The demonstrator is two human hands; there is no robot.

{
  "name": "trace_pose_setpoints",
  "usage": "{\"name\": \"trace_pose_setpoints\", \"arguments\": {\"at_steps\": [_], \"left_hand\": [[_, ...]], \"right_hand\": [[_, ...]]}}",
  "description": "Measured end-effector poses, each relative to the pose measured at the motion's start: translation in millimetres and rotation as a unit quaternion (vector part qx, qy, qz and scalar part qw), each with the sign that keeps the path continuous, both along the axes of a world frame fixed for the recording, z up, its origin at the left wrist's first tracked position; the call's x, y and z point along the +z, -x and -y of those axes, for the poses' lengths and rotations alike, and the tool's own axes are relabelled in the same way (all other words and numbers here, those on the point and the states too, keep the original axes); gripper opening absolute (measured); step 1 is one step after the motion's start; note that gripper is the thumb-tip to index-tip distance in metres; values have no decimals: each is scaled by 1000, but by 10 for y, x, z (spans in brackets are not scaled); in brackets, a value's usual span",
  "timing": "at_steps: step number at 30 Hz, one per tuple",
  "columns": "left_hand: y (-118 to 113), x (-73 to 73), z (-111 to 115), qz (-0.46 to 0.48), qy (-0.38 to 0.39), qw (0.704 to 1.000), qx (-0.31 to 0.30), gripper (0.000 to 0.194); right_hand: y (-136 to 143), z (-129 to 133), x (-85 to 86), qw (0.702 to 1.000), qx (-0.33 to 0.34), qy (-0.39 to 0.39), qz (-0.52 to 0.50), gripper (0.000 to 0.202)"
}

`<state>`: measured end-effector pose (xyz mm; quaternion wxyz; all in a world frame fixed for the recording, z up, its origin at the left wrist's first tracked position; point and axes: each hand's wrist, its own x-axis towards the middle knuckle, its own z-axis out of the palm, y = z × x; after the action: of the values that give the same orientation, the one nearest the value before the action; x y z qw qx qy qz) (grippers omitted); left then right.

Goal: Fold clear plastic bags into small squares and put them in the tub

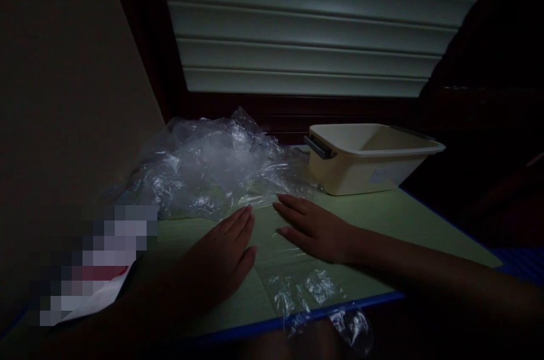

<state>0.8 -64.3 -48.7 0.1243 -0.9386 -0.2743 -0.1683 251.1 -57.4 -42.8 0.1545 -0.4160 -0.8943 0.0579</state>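
Note:
A clear plastic bag (304, 286) lies flat on the pale green tabletop (187, 235), its lower end hanging over the front edge. My right hand (317, 229) rests on the bag's right side with the fingers stretched out and slightly apart. To the left, my left hand (227, 255) is held low over the table beside the bag, fingers extended and thumb apart. Neither hand grips anything. Just beyond my fingertips spreads a big crumpled heap of clear plastic bags (212, 161).
A cream plastic bin (357, 170) with a dark handle stands at the back right. A partly blurred-out white and red item (104, 269) lies at the left by the wall (63, 93). Blue trim (340, 309) edges the table. Behind is a slatted panel (306, 37). The light is dim.

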Motion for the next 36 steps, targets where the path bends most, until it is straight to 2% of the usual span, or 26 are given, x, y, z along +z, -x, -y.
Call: {"name": "trace_pose_setpoints", "arguments": {"at_steps": [5, 10, 12, 14, 18, 20, 22, 25, 28, 32, 36], "left_hand": [[-3, 75, 27, -29, 11, 999, 15, 43], [15, 17, -8, -31, 19, 998, 51, 46], [10, -8, -20, -28, 23, 996, 76, 52], [-5, -15, -20, -27, 27, 995, 88, 57], [-34, 0, -9, -33, 33, 993, 107, 59], [-36, 4, -12, -38, 35, 992, 114, 58], [-33, 2, -24, -43, 39, 991, 117, 58], [-25, -6, -48, -48, 49, 990, 121, 62], [-23, -8, -61, -49, 62, 989, 124, 66], [-39, -4, -71, -50, 83, 987, 131, 67], [-81, -6, -127, -46, 93, 985, 140, 66]], "right_hand": [[-425, 157, -1, 998, -67, -3, 15, 61], [-677, 262, -30, 990, -141, -9, -7, 59], [-637, 304, 13, 988, -153, -32, -18, 59], [-496, 367, 94, 989, -135, -51, -26, 60], [-68, 499, 244, 998, -45, -9, -33, 60], [82, 517, 250, 1000, 2, 5, -22, 61], [113, 494, 208, 1000, 19, 8, -7, 62], [-79, 446, 126, 1000, -1, 12, 18, 59], [-434, 462, 87, 999, -30, 22, 38, 58], [-867, 556, 56, 992, -100, 58, 41, 61], [-1046, 572, 2, 987, -151, 51, 27, 61]]}}
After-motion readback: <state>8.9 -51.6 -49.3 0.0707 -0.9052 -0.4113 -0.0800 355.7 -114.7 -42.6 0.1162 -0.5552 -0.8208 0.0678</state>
